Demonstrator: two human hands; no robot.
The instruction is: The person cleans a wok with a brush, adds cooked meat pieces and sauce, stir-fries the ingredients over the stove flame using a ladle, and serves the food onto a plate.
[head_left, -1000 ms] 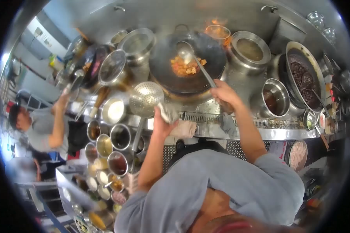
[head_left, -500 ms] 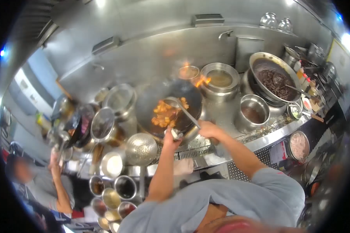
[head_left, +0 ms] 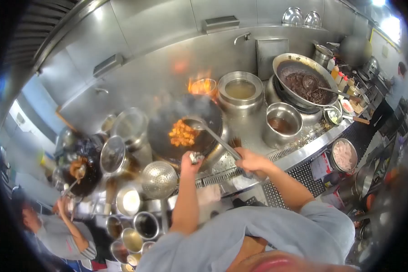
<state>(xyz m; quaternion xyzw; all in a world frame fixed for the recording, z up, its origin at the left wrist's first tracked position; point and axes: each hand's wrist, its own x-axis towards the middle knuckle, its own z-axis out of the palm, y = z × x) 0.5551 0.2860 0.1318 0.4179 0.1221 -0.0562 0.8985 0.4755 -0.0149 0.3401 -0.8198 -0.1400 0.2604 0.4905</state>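
Note:
A dark wok (head_left: 157,129) sits over a burner in front of me, holding a heap of glossy orange-brown food pieces (head_left: 182,134). My left hand (head_left: 190,163) is closed around a white cloth (head_left: 196,157) at the wok's near rim; the grip beneath is hidden. In my right hand (head_left: 253,162) is the long handle of a ladle (head_left: 218,139), its bowl inside the wok against the right side of the food. A brown-bristled brush (head_left: 235,143) stands beside that hand. A perforated strainer (head_left: 159,179) lies just left of my left forearm.
Flames (head_left: 201,85) rise behind the wok. Right of it stand a lidless pot (head_left: 239,103), a smaller pot (head_left: 283,138) and a large pan of dark food (head_left: 289,63). At left, a co-worker (head_left: 70,235) works another wok (head_left: 88,181). Several sauce containers (head_left: 132,239) sit below.
The food has gathered into a tighter heap in the wok. Flames behind have grown taller. My view has shifted, and the co-worker's ladle has lowered into the other wok.

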